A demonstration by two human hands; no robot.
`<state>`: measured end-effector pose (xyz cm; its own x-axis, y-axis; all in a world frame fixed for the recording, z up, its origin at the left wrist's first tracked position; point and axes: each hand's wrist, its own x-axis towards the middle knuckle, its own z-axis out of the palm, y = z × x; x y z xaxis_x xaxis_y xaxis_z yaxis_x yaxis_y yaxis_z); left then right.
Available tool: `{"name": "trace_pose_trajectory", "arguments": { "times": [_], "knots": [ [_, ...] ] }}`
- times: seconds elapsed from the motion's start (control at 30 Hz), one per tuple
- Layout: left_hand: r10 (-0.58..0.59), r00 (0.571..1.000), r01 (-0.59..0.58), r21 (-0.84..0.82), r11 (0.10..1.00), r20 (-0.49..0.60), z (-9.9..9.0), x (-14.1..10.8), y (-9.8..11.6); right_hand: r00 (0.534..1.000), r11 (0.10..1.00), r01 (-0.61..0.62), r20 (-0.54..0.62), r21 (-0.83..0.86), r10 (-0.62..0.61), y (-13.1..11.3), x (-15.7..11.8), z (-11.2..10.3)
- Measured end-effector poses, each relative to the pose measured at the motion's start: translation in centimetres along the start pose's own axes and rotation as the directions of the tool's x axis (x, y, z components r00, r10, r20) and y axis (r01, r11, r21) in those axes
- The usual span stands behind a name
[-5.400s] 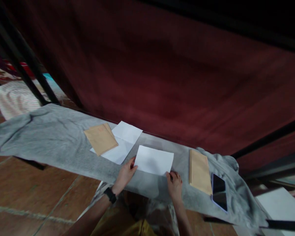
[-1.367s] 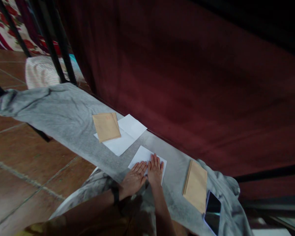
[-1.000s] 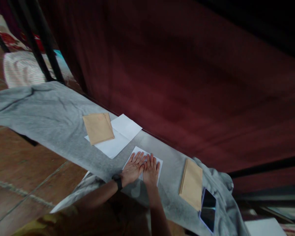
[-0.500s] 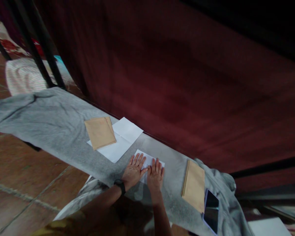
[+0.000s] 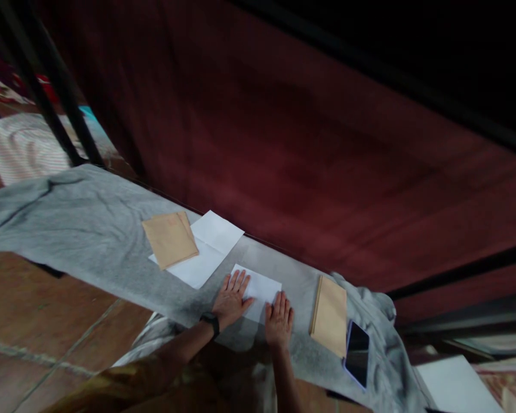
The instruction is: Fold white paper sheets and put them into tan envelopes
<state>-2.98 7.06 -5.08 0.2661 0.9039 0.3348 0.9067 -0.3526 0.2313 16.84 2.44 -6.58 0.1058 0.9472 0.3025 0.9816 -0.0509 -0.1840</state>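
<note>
A folded white sheet of paper (image 5: 263, 288) lies flat on a grey cloth (image 5: 112, 223) in front of me. My left hand (image 5: 231, 301) rests on the sheet's left part, fingers stretched out, with a dark band on the wrist. At the sheet's lower right edge is my right hand (image 5: 279, 321), palm down, fingers straight; whether it touches the paper I cannot tell. Further left lies a larger white sheet (image 5: 208, 252) with a crease across it. Brown paper envelopes (image 5: 171, 240) partly cover that sheet.
To the right lies a stack of brown envelopes (image 5: 330, 315), with a phone (image 5: 356, 354) beside it. A dark red curtain (image 5: 284, 143) hangs along the far edge. Black bars (image 5: 60, 86) stand at the left, near a striped cloth (image 5: 28, 149). Tiled floor (image 5: 69, 321) shows below.
My right hand has slid right and toward me, off the middle of the folded sheet, uncovering more of it. My left hand stays on the sheet. The view has shifted slightly.
</note>
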Motion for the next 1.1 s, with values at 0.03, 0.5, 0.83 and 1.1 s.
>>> {"name": "trace_pose_trajectory", "arguments": {
  "times": [0.03,0.5,0.83,1.1],
  "knots": [
    [0.0,1.0,0.0,-0.002,1.0,0.001,0.0,0.0,0.0,1.0,1.0,-0.012,-0.01,0.005,0.012,0.0,-0.1,0.0],
    [-0.01,1.0,0.01,-0.002,1.0,-0.021,-0.7,-0.8,-1.0,0.977,0.981,0.194,0.081,0.024,-0.196,-3.8,4.0,-0.5],
    [0.003,1.0,-0.003,0.006,1.0,-0.031,-0.4,-0.9,0.3,0.993,0.995,0.097,0.062,0.012,-0.097,-2.0,2.9,-0.1],
    [0.162,0.983,-0.155,-0.082,0.985,0.085,1.4,2.1,2.7,0.992,0.993,0.119,0.04,0.016,-0.119,-2.0,2.5,-0.3]
  ]
}}
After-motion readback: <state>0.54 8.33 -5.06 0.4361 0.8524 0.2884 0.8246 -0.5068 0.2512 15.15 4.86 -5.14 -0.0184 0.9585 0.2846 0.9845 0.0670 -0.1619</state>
